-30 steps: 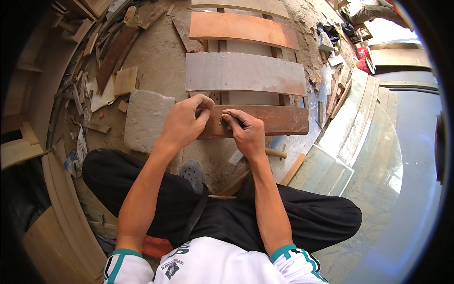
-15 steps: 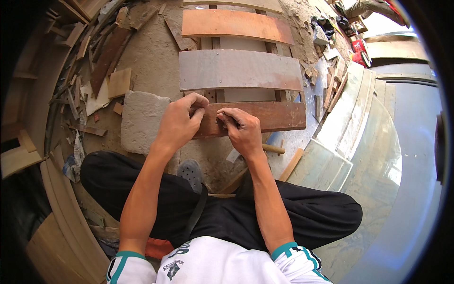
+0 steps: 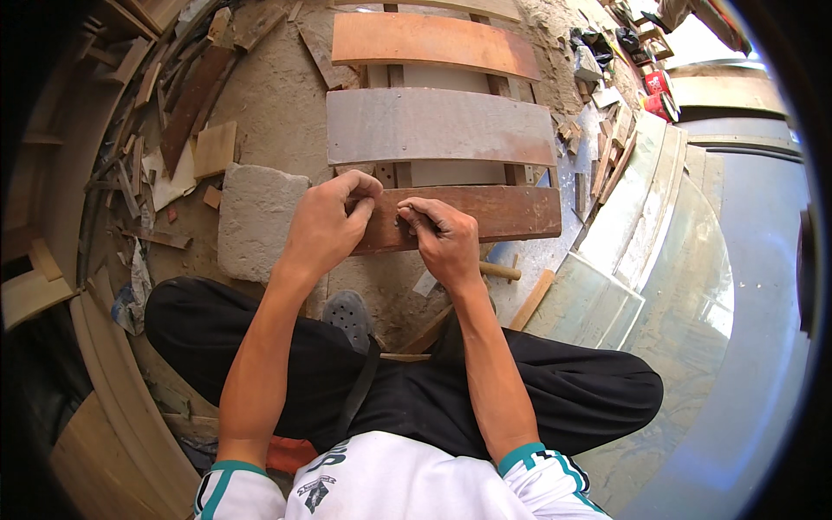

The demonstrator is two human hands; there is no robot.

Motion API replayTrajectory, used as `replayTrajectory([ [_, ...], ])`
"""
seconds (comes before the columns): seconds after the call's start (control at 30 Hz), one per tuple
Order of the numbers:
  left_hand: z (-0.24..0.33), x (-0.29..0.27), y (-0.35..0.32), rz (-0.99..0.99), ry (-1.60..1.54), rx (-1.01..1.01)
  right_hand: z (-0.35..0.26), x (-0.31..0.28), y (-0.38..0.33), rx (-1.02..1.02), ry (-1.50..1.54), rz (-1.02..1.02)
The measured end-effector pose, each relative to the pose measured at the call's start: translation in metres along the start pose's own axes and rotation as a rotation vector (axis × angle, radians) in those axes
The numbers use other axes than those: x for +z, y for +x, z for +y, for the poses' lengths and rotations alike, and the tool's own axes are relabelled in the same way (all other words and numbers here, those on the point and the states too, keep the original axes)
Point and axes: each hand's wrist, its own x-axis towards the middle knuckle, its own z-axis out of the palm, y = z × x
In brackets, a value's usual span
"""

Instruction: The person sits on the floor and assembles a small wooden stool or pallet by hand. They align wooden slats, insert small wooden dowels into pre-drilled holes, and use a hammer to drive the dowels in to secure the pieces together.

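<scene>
Resting together on a brown board [image 3: 485, 217], the left hand [image 3: 328, 227] grips its near-left end, the right hand [image 3: 446, 243] pinches something tiny atop it; stone block [image 3: 256, 221] lies left.

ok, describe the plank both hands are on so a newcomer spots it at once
Start at the slatted wooden frame on the dirt floor ahead of the seated person. It is the nearest of three cross planks, under both hands. Unlike the grey and orange ones beyond, it is dark reddish brown.
</scene>
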Motion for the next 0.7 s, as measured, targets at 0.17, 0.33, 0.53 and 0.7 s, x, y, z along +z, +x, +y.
replayTrajectory([
  [0.17, -0.0004, -0.0005, 0.0018, -0.004, 0.007, 0.005, 0.0002, 0.0002, -0.0002, 0.020, -0.002, -0.006],
  [0.33, -0.0005, -0.0007, 0.0037, -0.013, -0.002, -0.003, -0.0036, -0.0007, 0.0003, 0.002, -0.025, -0.004],
  [0.53, 0.0000, 0.0001, 0.0055, -0.013, 0.007, -0.002, 0.0002, -0.0008, -0.0003, -0.007, -0.036, -0.004],
  [0.7, 0.0020, -0.0001, 0.0068, -0.021, 0.002, -0.006, -0.0016, -0.0024, 0.0001, 0.012, -0.021, -0.012],
])
